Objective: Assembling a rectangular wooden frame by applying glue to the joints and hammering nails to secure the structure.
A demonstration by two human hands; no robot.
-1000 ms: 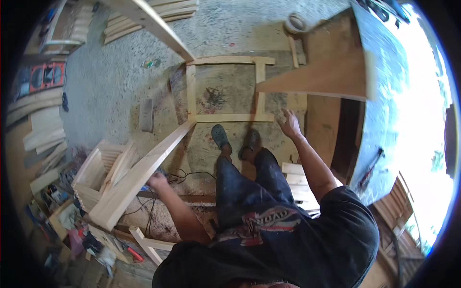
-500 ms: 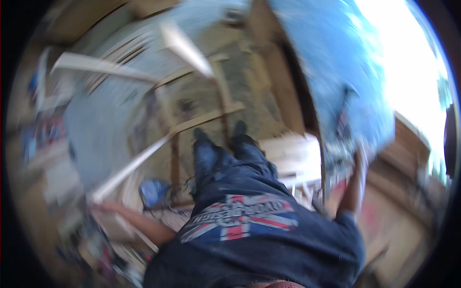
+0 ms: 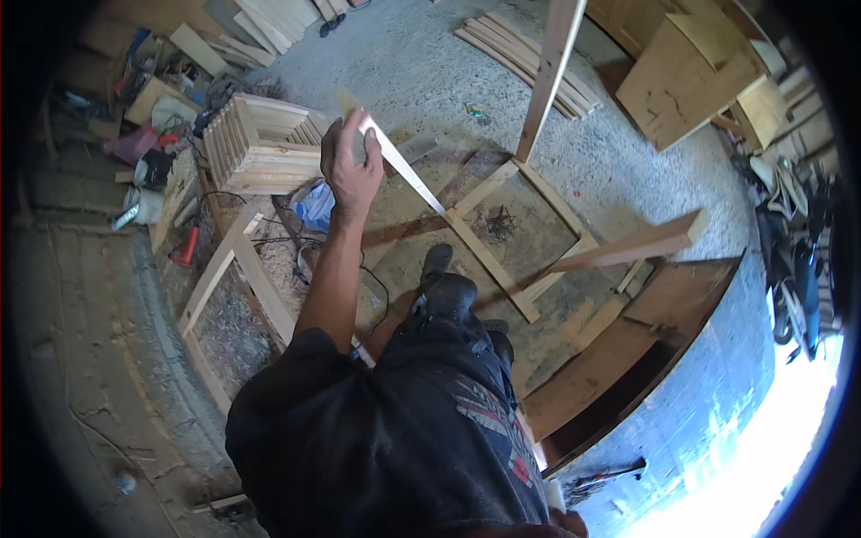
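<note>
The workshop floor (image 3: 395, 85) is pale and speckled, with a wooden frame (image 3: 495, 272) lying flat on it; the frame serves as the landmark here. 3 pieces of timber rise from it: a near-left upright (image 3: 408, 172), a far upright (image 3: 545, 85) and a right upright (image 3: 628, 246). A small dark heap of thin bits (image 3: 500, 224) lies inside the frame.

Compared with 1.0 s ago, the view has swung round and the left hand (image 3: 352, 170) has come to the top end of the near-left upright. Its fingers are half curled and its thumb stands apart, with the timber passing between or just behind them; how firmly it grips, if at all, is unclear. The right hand (image 3: 569, 522), which was spread beside the frame, now barely shows at the lower edge, so its opening and any hold cannot be told. The change suggests that handling now centres on the near-left upright, while all 3 timbers remain raised.

Left of the frame are a slatted wooden piece (image 3: 260, 148) and a blue plastic bag (image 3: 314, 206). Right of it stands an open wooden cabinet (image 3: 596, 363) below a blue-grey tabletop (image 3: 717, 408); beyond it lies a stack of slats (image 3: 502, 49).
</note>
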